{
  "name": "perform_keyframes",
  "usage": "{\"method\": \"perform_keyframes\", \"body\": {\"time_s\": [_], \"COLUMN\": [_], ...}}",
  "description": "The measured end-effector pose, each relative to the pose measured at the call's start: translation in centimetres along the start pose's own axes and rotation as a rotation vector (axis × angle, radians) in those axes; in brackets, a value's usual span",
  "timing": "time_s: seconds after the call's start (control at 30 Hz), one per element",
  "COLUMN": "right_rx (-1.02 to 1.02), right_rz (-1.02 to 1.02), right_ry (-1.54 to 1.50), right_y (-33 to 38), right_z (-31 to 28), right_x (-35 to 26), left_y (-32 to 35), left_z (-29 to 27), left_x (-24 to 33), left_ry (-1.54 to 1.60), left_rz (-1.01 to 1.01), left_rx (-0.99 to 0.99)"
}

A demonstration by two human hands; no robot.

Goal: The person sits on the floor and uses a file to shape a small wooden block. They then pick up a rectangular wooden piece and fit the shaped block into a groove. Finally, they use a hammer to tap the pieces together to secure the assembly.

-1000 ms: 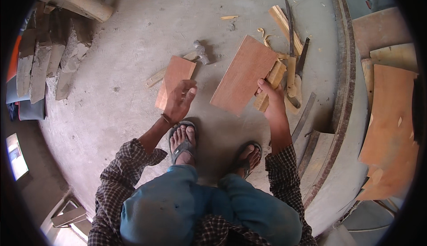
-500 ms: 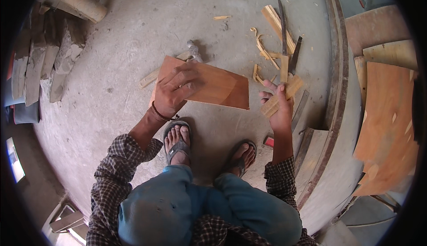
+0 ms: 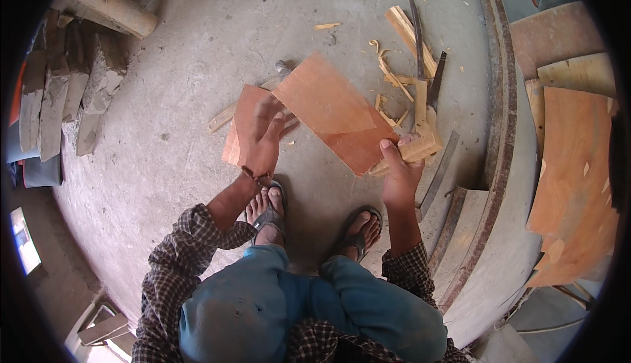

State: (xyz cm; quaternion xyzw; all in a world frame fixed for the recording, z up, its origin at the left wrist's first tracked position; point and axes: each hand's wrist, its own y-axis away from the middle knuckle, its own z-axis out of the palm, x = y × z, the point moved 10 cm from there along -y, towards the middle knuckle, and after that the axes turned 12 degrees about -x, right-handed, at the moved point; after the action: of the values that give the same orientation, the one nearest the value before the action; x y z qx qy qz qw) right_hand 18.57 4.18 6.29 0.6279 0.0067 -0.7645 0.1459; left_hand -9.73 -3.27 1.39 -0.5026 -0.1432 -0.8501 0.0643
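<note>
Now the fingers (image 3: pixel 388 156) of the right hand (image 3: pixel 399 176) are closed on the lower corner of a reddish-brown wood sheet (image 3: pixel 335 116), thumb on top, holding it tilted above the concrete floor (image 3: pixel 184 133). The left hand (image 3: pixel 261 141) lies flat and spread on a second, smaller sheet (image 3: pixel 242 118) that rests on the floor, fingers open and pressing rather than gripping.

A second ago the right hand held the big sheet off to the right, apart from the small one. Half a second ago it had swung left and the left hand was on it. It has since come back up, its far edge overlapping the small sheet's right side, and the left hand has dropped to the piece on the floor. My reading is that the two pieces are being matched or sorted, one held down while the other is repositioned.

Counted: two sheets in hand, one hammer (image 3: pixel 284 68) just beyond them, its head partly hidden, two long dark blades (image 3: pixel 418 41) among a heap of pale wood offcuts and curled shavings (image 3: pixel 401 87). To the right, past a curved rim, lie several larger plywood panels (image 3: pixel 572 166); I make out at least three. Rough planks (image 3: pixel 59 93) are stacked at the left beside one log (image 3: pixel 105 8). Two sandalled feet (image 3: pixel 269 208) stand below the hands.
</note>
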Motion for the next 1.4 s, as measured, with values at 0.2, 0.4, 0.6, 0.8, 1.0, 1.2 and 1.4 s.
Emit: {"method": "perform_keyframes", "body": {"time_s": [0.2, 0.4, 0.6, 0.8, 1.0, 1.2, 1.4], "right_rx": [0.120, 0.113, 0.113, 0.126, 0.152, 0.101, -0.260], "right_rz": [-0.113, -0.114, -0.116, -0.110, -0.127, -0.260, -0.744], "right_ry": [0.059, 0.105, 0.143, 0.165, 0.182, 0.483, 0.734], "right_y": [2.2, 2.9, 3.2, 3.4, 3.3, 3.9, 6.1], "right_z": [1.9, 2.0, 1.8, 1.2, 0.0, 1.0, 7.1], "right_x": [0.5, 0.4, 0.1, 0.1, 0.4, -1.6, -4.1], "left_y": [1.8, 0.4, 0.3, 0.4, 0.3, -0.9, -1.4], "left_z": [7.1, 6.5, 6.4, 7.0, 7.3, 6.1, 5.8], "left_x": [-1.1, -1.0, -0.6, -0.8, -1.0, -1.8, -3.0], "left_ry": [-0.218, -0.309, -0.317, -0.306, -0.036, 0.046, 0.431], "left_rz": [0.006, -0.030, 0.019, -0.011, -0.133, -0.237, -0.343], "left_rx": [-0.049, 0.028, -0.046, -0.245, -0.224, -0.152, 0.027]}}
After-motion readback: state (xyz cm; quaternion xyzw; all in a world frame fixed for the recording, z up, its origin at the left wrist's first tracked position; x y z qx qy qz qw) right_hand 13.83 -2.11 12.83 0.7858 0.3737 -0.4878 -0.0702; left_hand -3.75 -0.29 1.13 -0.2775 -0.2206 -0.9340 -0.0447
